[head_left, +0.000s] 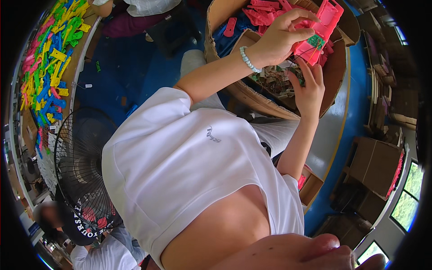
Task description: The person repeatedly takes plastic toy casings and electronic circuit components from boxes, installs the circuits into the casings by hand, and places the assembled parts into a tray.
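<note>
A hinged pink plastic casing [330,18] lies spread apart at the upper right, with a green circuit board [316,41] and thin wires in its lower half. My left hand [281,38], a beaded bracelet at its wrist, is closed on the casing's left side between thumb and fingers. Just below, my right hand [309,90] has its fingers apart, with fingertips against the casing's lower end. Under both hands, a smaller cardboard box [240,42] holds a heap of circuit boards and wires [276,83].
The small box sits inside a large cardboard bin [234,87] with many pink plastic parts [261,17]. To the left stand a black fan [83,166] and a table heaped with coloured plastic parts [54,67]. Other people sit nearby. Cardboard boxes [373,162] line the right.
</note>
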Action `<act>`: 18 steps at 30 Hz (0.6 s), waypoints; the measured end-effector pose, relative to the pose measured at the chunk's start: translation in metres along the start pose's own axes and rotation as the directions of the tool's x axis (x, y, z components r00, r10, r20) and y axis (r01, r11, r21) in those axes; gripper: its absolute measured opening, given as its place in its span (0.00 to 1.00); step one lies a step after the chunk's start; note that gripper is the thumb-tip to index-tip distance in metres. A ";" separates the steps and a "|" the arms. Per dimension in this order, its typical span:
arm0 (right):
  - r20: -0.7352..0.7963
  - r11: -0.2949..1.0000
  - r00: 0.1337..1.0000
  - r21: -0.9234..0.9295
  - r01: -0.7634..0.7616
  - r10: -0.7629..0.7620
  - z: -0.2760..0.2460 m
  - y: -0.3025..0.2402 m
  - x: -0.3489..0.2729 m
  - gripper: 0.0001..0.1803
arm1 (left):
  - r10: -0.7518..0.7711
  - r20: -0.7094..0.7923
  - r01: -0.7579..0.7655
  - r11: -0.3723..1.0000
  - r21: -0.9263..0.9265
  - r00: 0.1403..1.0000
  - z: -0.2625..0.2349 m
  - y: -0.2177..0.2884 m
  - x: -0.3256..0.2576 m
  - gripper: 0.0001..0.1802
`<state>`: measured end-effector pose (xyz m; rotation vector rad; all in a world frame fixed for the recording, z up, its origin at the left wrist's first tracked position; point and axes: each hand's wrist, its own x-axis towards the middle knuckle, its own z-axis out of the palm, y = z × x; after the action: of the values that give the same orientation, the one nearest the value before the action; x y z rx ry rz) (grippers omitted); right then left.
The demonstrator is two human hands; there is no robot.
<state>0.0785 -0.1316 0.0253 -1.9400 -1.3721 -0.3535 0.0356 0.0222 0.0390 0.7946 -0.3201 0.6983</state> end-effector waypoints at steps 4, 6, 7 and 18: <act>-0.035 0.992 0.996 0.095 0.089 -0.086 0.014 0.014 -0.004 0.16 | 0.160 0.043 -0.165 0.948 0.272 0.986 -0.012 -0.009 0.008 0.15; -0.063 0.987 0.995 0.132 0.091 -0.083 0.008 0.007 -0.003 0.14 | 0.083 -0.081 -0.065 0.976 0.207 0.993 -0.019 -0.008 0.006 0.14; -0.170 0.984 0.978 0.111 0.137 -0.117 -0.002 -0.001 0.001 0.12 | -0.009 -0.200 0.035 0.991 0.129 0.980 -0.023 -0.006 0.004 0.13; -0.126 0.908 0.974 0.401 -0.125 0.190 -0.033 -0.010 0.028 0.08 | 0.079 -0.138 0.012 0.827 0.562 0.987 -0.049 -0.024 -0.002 0.13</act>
<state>0.0864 -0.1334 0.0690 -1.6356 -1.0750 -0.1408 0.0508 0.0458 -0.0071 1.2908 0.0268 0.8998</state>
